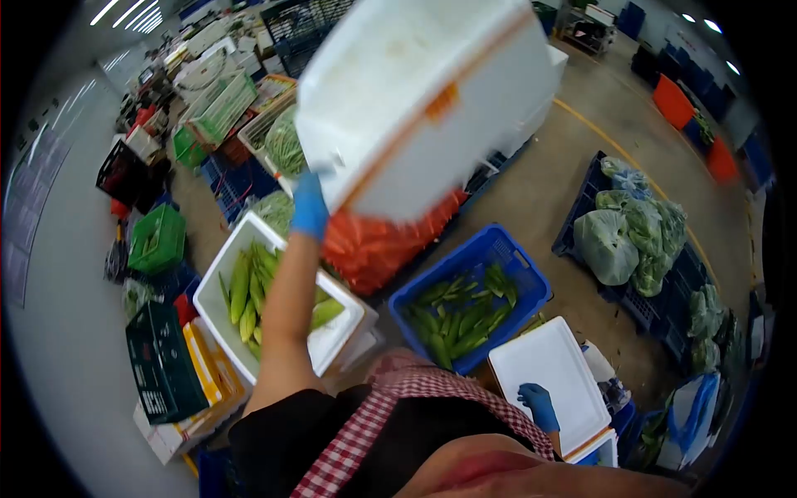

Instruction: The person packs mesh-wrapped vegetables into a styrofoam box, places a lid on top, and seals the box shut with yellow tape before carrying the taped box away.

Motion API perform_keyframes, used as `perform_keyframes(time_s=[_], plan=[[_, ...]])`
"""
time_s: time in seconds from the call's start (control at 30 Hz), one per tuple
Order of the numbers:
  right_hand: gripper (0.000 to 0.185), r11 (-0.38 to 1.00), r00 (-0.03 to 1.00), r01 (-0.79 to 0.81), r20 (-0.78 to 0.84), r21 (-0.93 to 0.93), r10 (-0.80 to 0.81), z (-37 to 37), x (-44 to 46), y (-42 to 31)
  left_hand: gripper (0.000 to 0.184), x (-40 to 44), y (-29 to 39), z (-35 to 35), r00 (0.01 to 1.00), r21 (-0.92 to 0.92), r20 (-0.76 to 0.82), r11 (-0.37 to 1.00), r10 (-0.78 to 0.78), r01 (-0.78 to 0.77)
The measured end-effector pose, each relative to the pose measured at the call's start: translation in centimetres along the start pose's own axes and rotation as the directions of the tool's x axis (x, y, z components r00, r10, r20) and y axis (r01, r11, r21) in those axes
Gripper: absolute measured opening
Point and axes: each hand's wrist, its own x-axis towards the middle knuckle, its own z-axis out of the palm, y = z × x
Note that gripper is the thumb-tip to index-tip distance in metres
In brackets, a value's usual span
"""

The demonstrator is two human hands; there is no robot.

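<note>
Resting on the white foam lid (550, 378) at your lower right, your right hand (540, 405) has its fingers spread, its grip wide and flat. To its left, just in front of your checked apron (365, 436), sits a blue crate (538, 292) of long green produce, and farther left a white foam box (217, 270) of green corn cobs (241, 286). Your left arm stretches across that box; your left hand (311, 203) has its grip closed on the lower left corner of the large foam box (415, 108), though blur hides the fingertips. That box is tilted, above and partly in front of a red sack (374, 249). Farther right, bagged greens (639, 236) lie on a dark blue pallet (635, 307). Beyond, at upper left, stands a pale green crate (217, 108); at upper right, an orange bin (672, 101).
</note>
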Motion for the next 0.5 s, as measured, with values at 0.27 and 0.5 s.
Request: perform_keyframes(time_s=[0.27, 0.5], plan=[[0.019, 0.912, 0.994, 0.078, -0.101, 0.403, -0.04, 13.0, -2.1, -3.6, 0.036, -0.3, 13.8, 26.3, 0.442, -0.388, 0.574, 0.705, 0.689, -0.594], [0.019, 0.966, 0.987, 0.054, -0.162, 0.252, -0.013, 13.7, -4.5, -1.4, 0.032, -13.1, -11.4, 11.6, 0.116, -0.14, 0.947, 0.708, 0.3, -0.692]])
